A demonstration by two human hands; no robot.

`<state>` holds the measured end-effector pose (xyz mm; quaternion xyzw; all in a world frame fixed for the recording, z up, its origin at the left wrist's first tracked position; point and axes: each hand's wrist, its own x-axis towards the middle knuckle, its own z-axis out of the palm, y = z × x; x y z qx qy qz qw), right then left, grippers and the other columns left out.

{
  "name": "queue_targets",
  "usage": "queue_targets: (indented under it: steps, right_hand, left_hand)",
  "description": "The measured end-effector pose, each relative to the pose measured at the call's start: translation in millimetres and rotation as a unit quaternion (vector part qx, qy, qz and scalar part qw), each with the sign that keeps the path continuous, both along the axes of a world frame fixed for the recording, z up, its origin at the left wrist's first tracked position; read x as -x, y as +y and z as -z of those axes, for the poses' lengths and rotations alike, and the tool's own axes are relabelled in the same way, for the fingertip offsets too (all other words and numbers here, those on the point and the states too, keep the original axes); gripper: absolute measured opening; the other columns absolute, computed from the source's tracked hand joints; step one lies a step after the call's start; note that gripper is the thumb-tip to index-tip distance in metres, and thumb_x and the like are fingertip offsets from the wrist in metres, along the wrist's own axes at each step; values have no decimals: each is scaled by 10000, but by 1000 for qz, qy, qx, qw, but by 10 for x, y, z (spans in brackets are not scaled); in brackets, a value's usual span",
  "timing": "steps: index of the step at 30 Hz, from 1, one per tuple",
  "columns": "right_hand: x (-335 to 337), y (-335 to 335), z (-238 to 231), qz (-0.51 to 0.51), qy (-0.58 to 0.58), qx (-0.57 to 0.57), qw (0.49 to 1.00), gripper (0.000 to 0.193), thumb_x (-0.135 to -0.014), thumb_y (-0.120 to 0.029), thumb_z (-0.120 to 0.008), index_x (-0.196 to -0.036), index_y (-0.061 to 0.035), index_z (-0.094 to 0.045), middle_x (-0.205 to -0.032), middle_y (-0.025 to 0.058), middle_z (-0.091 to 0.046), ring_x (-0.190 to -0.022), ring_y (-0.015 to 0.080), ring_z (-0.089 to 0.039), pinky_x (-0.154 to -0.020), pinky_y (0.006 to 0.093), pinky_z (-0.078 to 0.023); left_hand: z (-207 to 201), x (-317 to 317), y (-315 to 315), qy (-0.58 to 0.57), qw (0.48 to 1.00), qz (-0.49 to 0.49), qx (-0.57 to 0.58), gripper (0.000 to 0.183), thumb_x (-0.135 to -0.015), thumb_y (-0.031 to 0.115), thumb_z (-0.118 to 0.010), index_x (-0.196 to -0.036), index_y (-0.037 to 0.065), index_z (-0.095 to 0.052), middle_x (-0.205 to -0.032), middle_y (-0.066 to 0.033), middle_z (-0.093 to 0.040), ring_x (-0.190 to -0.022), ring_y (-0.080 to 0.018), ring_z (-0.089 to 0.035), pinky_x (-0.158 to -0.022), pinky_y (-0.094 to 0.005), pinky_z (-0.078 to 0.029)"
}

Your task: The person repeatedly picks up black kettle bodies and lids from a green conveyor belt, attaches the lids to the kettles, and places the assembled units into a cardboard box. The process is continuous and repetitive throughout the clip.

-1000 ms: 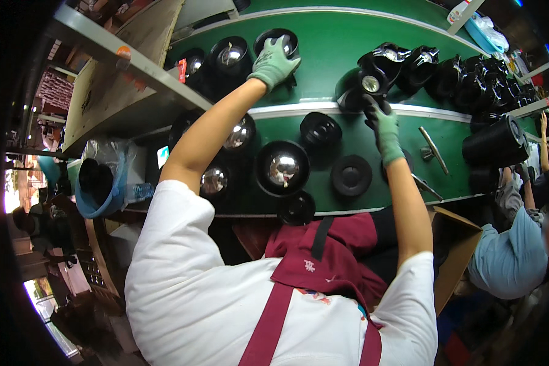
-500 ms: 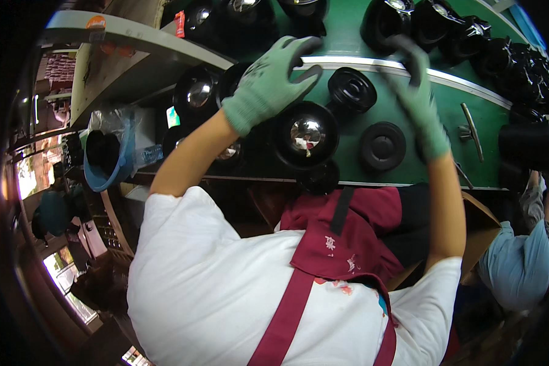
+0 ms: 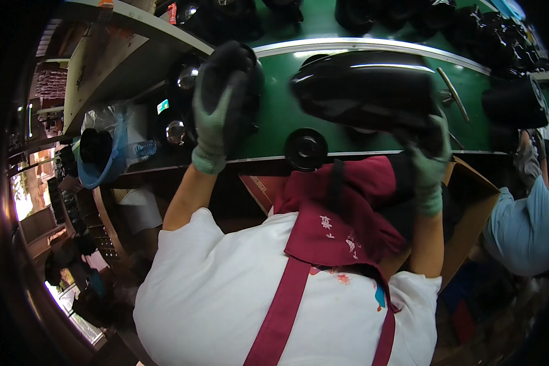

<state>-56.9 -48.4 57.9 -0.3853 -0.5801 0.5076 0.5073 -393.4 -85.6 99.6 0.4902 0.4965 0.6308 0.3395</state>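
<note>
My left hand, in a green glove with dark fingers, is raised over the black rounded parts at the left of the green bench. Thumb and fingers blur into a dark part beside them, so its grip is unclear. A large glossy black bowl-like shell, tipped on its side and blurred, hangs above the bench. My right hand, gloved alike, is closed on its lower right edge. A small black ringed disc sits at the front bench edge. Under the shell, another dark part is mostly hidden.
A metal strip crosses the green bench, with several glossy black parts beyond it. A metal T-shaped handle stands at right, near a black cylinder. A blue basin hangs at left. Another person's blue sleeve is at right.
The large black shell has left the bench and is tilted in my right hand, which came down. My left hand moved left and nearer. The view shifted slightly.
</note>
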Motion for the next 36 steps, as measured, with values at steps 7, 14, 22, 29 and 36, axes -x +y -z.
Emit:
queue_targets:
  steps: [7,14,22,29,36]
  right_hand:
    - [-1166,-1110,376,60,26,103,992,660,-870,-263,-751,-1414,-40,-450,-1297,48,-562,-1114,137,-570,-945,289,-466]
    - [-533,-1487,-79,-10,23,155,988,584,-711,-57,-845,-1215,41,-567,-1290,117,-506,-1165,222,-560,-965,337,-482]
    - [754,-540,1089,-143,-371,-125,909,495,-838,-310,-699,-1264,-106,-551,-1260,168,-564,-1273,335,-473,-1047,445,-393]
    - [1616,-740,1751,-208,-615,-159,744,713,-695,-441,-751,-1318,-181,-522,-1451,223,-378,-1360,509,-269,-1036,766,-169]
    - [306,357,941,20,24,155,987,371,-900,-160,-613,-1246,-39,-556,-1159,84,-596,-1065,180,-609,-855,287,-523]
  left_hand:
    - [342,-975,-307,-168,871,348,302,582,-948,147,-587,-1478,46,-371,-1409,-98,-505,-1268,-181,-488,-1074,-322,-382]
    - [882,-762,-908,-87,849,373,364,407,-904,91,-634,-1296,5,-566,-1228,-86,-644,-1099,-153,-601,-988,-300,-468]
    - [1173,429,-1642,297,925,164,169,434,-942,283,-630,-1307,61,-551,-1255,-96,-624,-1138,-226,-601,-984,-365,-494]
    - [1002,164,-1473,315,939,37,135,432,-921,249,-631,-1294,48,-546,-1227,-119,-634,-1100,-243,-618,-984,-382,-479]
    - [1504,81,-1008,30,954,204,219,450,-908,224,-647,-1307,48,-536,-1251,-120,-615,-1119,-242,-604,-989,-385,-479]
